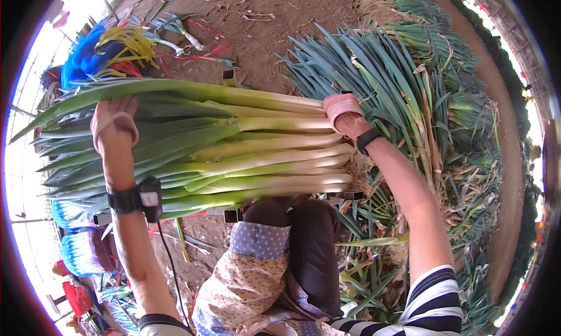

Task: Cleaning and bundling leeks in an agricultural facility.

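Observation:
A wide row of leeks point(263, 155) lies crosswise before me, green leaves to the left and white stems to the right. My left hand point(115, 117) rests on the leaves with fingers stretched out, their tips partly beneath one long upper leaf. Around that hand runs a pink band. At the root end of the farthest leeks, my right hand point(346, 115) is closed on a stem; its pink wrapping and the angle hide most of the fingers. Square metal tube ends point(232, 215) show under the row.
Leafy leeks point(374, 73) are heaped along the right, with loose trimmings point(374, 266) below them. Blue and yellow ties point(93, 52) hang at the far left. Blue-wrapped bundles point(85, 251) stand at the left. Stray leeks point(181, 38) and red strings lie on the brown soil point(263, 44).

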{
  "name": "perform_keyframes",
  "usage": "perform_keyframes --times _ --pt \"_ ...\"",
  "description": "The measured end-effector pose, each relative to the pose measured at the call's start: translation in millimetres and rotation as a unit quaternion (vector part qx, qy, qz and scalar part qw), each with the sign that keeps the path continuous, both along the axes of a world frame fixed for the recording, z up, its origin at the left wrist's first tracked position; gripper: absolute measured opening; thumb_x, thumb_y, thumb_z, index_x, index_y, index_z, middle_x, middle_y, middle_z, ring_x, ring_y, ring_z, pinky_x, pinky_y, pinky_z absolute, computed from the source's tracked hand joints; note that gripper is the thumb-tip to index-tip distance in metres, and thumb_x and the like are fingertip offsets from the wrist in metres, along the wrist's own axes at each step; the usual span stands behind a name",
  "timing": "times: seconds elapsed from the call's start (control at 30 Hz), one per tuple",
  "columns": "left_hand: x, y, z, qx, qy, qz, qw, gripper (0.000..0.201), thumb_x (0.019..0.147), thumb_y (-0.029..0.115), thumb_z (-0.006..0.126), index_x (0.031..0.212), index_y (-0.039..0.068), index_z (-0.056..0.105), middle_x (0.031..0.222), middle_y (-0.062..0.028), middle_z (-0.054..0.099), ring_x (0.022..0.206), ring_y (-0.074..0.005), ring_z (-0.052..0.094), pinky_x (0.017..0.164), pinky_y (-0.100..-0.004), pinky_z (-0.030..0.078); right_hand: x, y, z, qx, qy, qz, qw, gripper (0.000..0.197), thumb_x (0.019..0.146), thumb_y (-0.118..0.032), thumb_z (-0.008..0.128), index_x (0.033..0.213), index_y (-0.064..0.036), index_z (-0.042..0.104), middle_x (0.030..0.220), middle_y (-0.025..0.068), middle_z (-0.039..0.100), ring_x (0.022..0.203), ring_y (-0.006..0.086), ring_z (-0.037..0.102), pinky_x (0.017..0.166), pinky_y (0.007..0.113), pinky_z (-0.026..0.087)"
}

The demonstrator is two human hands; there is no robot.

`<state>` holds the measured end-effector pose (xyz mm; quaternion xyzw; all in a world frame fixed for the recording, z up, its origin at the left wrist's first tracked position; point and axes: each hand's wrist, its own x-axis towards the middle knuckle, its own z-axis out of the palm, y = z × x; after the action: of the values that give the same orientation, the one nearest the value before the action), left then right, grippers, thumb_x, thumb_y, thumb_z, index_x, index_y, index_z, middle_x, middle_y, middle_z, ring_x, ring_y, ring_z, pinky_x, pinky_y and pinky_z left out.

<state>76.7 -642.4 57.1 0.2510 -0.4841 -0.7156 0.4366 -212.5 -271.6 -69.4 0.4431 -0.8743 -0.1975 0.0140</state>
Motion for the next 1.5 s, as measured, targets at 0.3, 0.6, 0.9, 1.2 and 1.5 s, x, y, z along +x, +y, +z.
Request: perform_keyframes --times 0.3,0.6,0.9,1.2,1.5 --pt "-78 81 67 -0.762 -0.413 0.057 0.496 0.039 0.085 0.033 0.062 0.117 0.011 0.062 0.109 -0.0108 0.065 0.104 -0.0298 0.058 0.095 -0.0392 0.041 -9 26 -6 -0.094 -0.055 -0.004 0.994 0.011 0.077 -0.008 0.059 0.086 -0.0033 0.063 0.077 0.0199 0.067 0.074 0.0332 0.068 0.057 0.042 0.053" --pt "-90 14 3 -0.664 -0.565 -0.246 0.423 0.030 0.086 0.045 0.055 0.105 0.024 0.066 0.106 -0.0063 0.066 0.103 -0.0258 0.059 0.090 -0.0392 0.043 -10 40 -25 -0.136 -0.051 -0.043 0.988 0.023 0.084 -0.013 0.054 0.104 -0.0037 0.058 0.079 0.0178 0.067 0.075 0.0324 0.068 0.061 0.045 0.053" --pt "-98 -72 -2 -0.731 -0.515 -0.232 0.382 0.028 0.092 0.032 0.046 0.109 0.015 0.061 0.113 -0.0113 0.060 0.104 -0.0284 0.058 0.091 -0.0400 0.044 -6 29 -39 -0.130 -0.011 -0.013 0.991 0.025 0.082 -0.012 0.054 0.104 -0.0013 0.054 0.076 0.0191 0.065 0.066 0.0310 0.067 0.056 0.041 0.053" --pt "-48 -97 39 -0.649 -0.678 -0.154 0.310 0.031 0.096 0.027 0.035 0.112 0.016 0.059 0.114 -0.0104 0.063 0.106 -0.0270 0.059 0.092 -0.0387 0.046 -7 36 -32 -0.142 -0.041 -0.027 0.989 0.024 0.084 -0.012 0.052 0.104 -0.0002 0.053 0.076 0.0162 0.066 0.069 0.0322 0.067 0.057 0.044 0.053" --pt "-5 -29 51 -0.668 -0.713 0.010 0.212 0.036 0.085 0.015 0.052 0.120 0.021 0.055 0.105 -0.0052 0.064 0.101 -0.0262 0.059 0.085 -0.0370 0.048 -6 36 -39 -0.116 0.052 0.024 0.992 0.019 0.083 -0.013 0.053 0.099 -0.0024 0.054 0.070 0.0112 0.062 0.060 0.0253 0.065 0.047 0.040 0.050"
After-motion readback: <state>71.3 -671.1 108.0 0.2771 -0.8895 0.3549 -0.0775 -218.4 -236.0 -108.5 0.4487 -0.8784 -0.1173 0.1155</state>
